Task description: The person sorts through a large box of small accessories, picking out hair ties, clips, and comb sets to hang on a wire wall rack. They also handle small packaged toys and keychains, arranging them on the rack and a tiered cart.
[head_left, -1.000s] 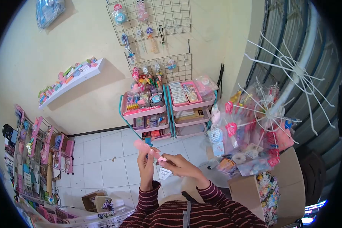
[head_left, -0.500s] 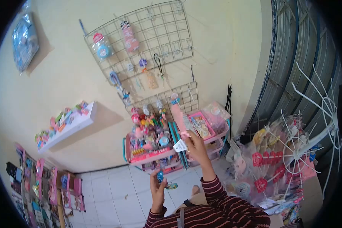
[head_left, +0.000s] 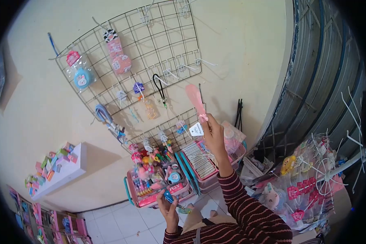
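Right hand has gone up since half a second ago, now raised toward the wall grid, pinching a pink fan by its handle, white tag dangling just left of the fingers. Left hand stays low, fingers curled on a small blue item, with the pink cart right behind it.

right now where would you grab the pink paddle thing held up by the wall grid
Take it at the narrow lower end, coming from below, where the right hand already pinches it. The pink paddle stands near upright with its wide rounded part on top and a white tag hanging at the base, so the slim end suits the fingers.
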Demonstrator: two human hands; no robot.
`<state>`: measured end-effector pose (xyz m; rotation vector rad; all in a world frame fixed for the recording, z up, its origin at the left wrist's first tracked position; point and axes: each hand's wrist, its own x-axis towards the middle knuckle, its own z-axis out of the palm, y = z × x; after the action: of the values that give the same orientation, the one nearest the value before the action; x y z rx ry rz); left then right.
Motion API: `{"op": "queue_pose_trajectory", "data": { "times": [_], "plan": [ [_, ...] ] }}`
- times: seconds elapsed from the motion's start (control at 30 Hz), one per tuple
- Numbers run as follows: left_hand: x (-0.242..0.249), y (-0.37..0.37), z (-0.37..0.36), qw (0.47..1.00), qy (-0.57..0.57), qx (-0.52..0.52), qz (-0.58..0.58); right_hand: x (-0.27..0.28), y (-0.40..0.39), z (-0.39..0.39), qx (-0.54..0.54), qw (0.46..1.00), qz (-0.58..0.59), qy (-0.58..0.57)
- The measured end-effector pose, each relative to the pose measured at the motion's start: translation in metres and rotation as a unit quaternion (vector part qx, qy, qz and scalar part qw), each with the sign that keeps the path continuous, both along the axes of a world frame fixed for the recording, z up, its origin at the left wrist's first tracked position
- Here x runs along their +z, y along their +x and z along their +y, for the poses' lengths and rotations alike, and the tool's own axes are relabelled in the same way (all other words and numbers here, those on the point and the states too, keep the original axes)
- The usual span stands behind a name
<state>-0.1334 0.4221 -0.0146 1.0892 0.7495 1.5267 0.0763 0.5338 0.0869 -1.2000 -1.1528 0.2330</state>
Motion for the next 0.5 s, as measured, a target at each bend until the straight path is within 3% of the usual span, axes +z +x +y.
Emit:
{"op": "queue_pose_trajectory", "data": {
  "times": [0.23,0.5],
  "plan": [
    [0.014,-0.011,0.072,0.995,0.01,-0.082,-0.054,0.024,-0.008,0.06,-0.057,0.997,-0.019,0.055],
    [0.01,-0.014,0.13,0.984,0.016,-0.163,-0.074,0.007,-0.013,0.128,-0.133,0.988,-0.056,0.055]
  ]
}}
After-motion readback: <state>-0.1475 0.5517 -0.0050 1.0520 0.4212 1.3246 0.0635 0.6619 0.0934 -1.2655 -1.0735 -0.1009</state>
